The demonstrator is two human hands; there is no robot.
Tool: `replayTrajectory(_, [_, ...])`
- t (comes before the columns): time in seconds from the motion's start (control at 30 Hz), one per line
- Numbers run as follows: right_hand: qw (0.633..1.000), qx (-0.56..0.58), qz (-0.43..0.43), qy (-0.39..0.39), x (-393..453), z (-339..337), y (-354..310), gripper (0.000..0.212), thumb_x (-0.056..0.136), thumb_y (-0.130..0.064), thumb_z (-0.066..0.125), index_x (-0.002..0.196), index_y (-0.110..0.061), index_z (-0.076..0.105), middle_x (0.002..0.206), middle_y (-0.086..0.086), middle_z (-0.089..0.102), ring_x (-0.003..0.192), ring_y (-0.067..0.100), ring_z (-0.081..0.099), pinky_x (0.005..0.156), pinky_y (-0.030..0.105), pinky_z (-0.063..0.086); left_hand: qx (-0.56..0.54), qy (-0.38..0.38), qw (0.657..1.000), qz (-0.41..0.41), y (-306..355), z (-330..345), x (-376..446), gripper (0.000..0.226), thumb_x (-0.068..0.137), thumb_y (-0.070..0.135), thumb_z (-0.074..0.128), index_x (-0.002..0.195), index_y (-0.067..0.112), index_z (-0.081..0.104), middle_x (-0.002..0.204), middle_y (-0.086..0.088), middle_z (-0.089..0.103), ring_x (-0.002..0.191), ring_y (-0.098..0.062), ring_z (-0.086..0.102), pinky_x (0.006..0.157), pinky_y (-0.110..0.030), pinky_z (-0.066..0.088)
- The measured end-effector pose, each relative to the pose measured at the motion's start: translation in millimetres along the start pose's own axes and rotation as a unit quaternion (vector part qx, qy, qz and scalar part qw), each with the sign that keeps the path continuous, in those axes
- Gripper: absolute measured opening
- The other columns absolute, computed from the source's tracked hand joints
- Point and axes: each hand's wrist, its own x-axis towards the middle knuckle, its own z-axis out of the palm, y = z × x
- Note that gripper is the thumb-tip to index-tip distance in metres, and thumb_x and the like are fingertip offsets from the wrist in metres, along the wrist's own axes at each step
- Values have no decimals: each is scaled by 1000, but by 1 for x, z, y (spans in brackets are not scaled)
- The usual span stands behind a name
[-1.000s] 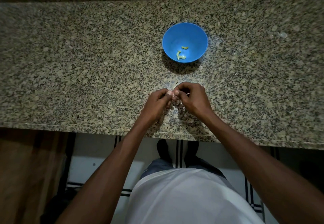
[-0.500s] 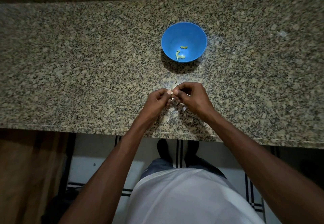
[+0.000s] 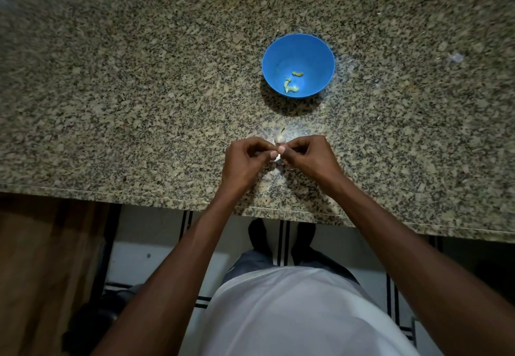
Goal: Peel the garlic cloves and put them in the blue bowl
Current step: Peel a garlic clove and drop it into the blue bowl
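- The step in hand was peeling: both hands met over the bench (image 3: 111,104), fingertips together on one clove (image 3: 279,149).
- The left hand (image 3: 245,160) was curled, thumb and forefinger pinching the clove's near side; the right hand (image 3: 309,157) was curled likewise, pinching it from the other side. Little of the clove showed between them, so how much skin was left on it I could not tell.
- A pale, thin scrap of skin (image 3: 279,135) stuck up just beyond the fingertips, papery and curled; another pale scrap (image 3: 274,172) lay on the bench just under the hands.
- The bowl (image 3: 278,49) stood well beyond the hands and a little to the right, round, smooth, probably plastic, with a few small yellowish cloves (image 3: 291,85) at its bottom.
- The bench was speckled granite, polished and hard, with a straight front edge near the person's body.
- Judged from this, the task was partway done. The next move called for stripping the last skin with a fine nail pull, then a reach forward to drop the slippery clove in the bowl.
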Motion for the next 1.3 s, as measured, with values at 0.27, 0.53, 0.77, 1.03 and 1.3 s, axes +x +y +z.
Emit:
replayTrajectory(0.27, [999, 34, 22, 3, 1, 6, 3, 18, 93, -27, 81, 97, -9, 82, 78, 4, 80, 77, 21, 78, 79, 46, 65, 92, 30, 995, -12, -1, 8, 4, 4, 92, 16, 79, 92, 16, 75, 86, 6, 75, 77, 3, 69, 66, -22, 57])
replayTrajectory(0.53, [917, 327, 225, -52, 0, 5, -6, 17, 98, -15, 73, 104, 1, 76, 79, 6, 74, 71, 11, 68, 78, 25, 58, 103, 68, 990, 71, 1, 19, -5, 14, 97, -3, 59, 96, 9, 65, 87, 0, 70, 77, -3, 64, 64, -14, 50])
replayTrajectory(0.77, [927, 323, 193, -15, 0, -2, -5, 7, 96, -2, 72, 99, 2, 77, 83, 12, 75, 76, 18, 72, 73, 25, 63, 14, 50, 999, 3, -11, 9, -5, 22, 93, 1, 72, 104, 19, 70, 104, 5, 73, 95, -10, 70, 83, -27, 60])
replayTrajectory(1.03, [973, 206, 102, -30, -3, -1, -3, 15, 97, -15, 76, 93, -2, 81, 84, 11, 78, 73, 13, 69, 69, 24, 58, -16, 25, 999, 30, -6, 12, -1, 13, 92, 14, 80, 104, 11, 80, 99, 2, 80, 96, -13, 76, 88, -40, 63])
replayTrajectory(1.3, [988, 143, 57, -8, 0, 1, 0, 15, 97, -17, 76, 95, -2, 79, 78, 9, 76, 67, 13, 68, 69, 28, 58, 211, 26, 961, 176, -4, 10, 2, 12, 100, 12, 68, 105, 6, 78, 91, -6, 76, 80, -19, 70, 70, -44, 61])
